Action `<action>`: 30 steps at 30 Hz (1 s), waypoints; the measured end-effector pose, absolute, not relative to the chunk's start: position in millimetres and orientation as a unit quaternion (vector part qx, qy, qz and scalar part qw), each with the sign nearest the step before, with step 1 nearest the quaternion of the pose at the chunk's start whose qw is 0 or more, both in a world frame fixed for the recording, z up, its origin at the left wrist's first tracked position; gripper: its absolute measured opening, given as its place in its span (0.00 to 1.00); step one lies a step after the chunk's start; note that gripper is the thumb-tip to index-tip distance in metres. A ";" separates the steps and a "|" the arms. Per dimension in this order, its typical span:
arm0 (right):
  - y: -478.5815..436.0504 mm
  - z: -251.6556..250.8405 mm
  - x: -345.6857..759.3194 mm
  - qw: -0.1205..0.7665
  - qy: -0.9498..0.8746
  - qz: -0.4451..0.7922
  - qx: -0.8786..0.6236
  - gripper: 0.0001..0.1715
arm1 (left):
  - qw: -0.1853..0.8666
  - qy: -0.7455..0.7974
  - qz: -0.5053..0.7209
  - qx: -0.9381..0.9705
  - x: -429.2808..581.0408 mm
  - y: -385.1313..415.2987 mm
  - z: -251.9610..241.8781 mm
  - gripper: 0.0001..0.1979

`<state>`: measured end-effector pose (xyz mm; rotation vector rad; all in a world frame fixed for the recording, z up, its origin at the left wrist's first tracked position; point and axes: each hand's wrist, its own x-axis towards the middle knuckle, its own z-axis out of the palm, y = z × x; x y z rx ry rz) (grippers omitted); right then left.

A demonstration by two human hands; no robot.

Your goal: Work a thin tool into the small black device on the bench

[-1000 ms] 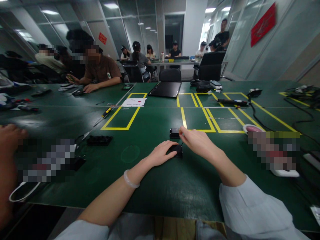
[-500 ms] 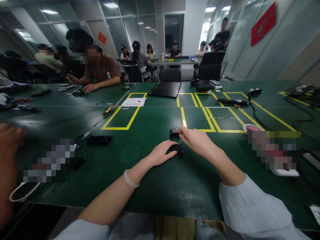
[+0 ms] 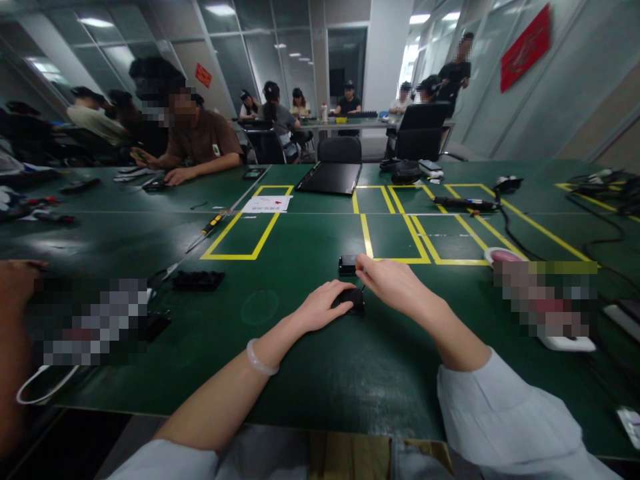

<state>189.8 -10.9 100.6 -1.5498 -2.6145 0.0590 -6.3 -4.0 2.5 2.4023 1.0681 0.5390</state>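
My left hand (image 3: 323,305) lies on the green table with its fingers and thumb closed around a small black block (image 3: 357,302), whose right end shows. Just to the right and above it, my right hand (image 3: 393,279) is closed in a pinch. A thin dark tool (image 3: 364,288) reaches from under those fingers down to the block; its kind is too small to make out. Directly behind the fingertips sits a small black box (image 3: 347,265), partly covered by my right hand.
A black ridged piece (image 3: 199,281) lies to the left, near a white power strip (image 3: 145,297). Another white-edged strip (image 3: 570,343) is at right. A yellow-handled screwdriver (image 3: 213,223), a paper sheet (image 3: 267,203) and a dark panel (image 3: 330,179) lie farther back. A co-worker's hand (image 3: 17,283) rests at the left.
Both my hands keep nearly the same pose on the block. In the background, a standing person has moved to the right.
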 end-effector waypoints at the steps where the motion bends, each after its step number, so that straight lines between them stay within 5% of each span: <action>1: -10.4 100.5 190.1 0.048 -0.859 0.018 -0.510 0.12 | 0.227 0.387 0.195 0.872 -6.2 -4.2 3.1 0.19; 30: -10.2 101.0 190.4 0.033 -0.851 0.007 -0.523 0.12 | 0.232 0.394 0.189 0.869 -6.5 -5.9 6.6 0.19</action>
